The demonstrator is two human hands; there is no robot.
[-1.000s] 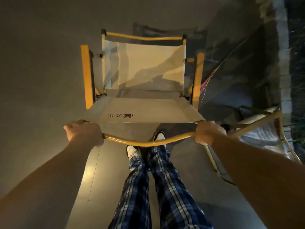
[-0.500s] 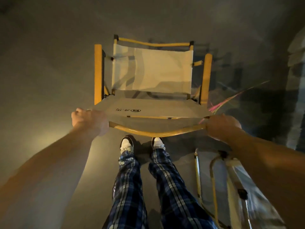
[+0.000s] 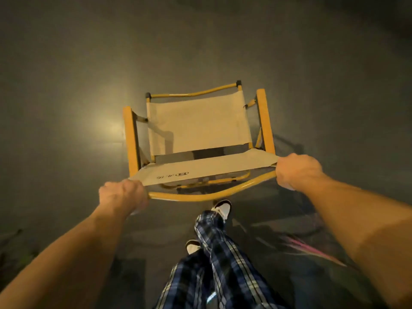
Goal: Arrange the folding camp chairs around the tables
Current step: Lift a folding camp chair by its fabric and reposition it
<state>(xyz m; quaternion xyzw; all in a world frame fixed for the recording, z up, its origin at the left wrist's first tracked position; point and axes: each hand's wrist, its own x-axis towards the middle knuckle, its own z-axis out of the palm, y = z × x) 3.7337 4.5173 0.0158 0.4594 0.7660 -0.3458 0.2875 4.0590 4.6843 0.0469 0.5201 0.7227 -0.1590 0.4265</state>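
Hands, left (image 3: 123,196) and right (image 3: 298,171), curl round the yellow-framed beige canvas folding chair's (image 3: 198,132) top bar. Grey concrete floor (image 3: 66,74) lies all about; pink cords (image 3: 312,249) trail beside plaid trouser legs (image 3: 220,259).

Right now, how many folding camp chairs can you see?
1. The folding camp chair is at centre frame, carried by its curved top bar, left hand and right hand gripping its ends. Others may sit outside the dim, blurred view.

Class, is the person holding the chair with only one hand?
No, the left hand and right hand each grip the chair.
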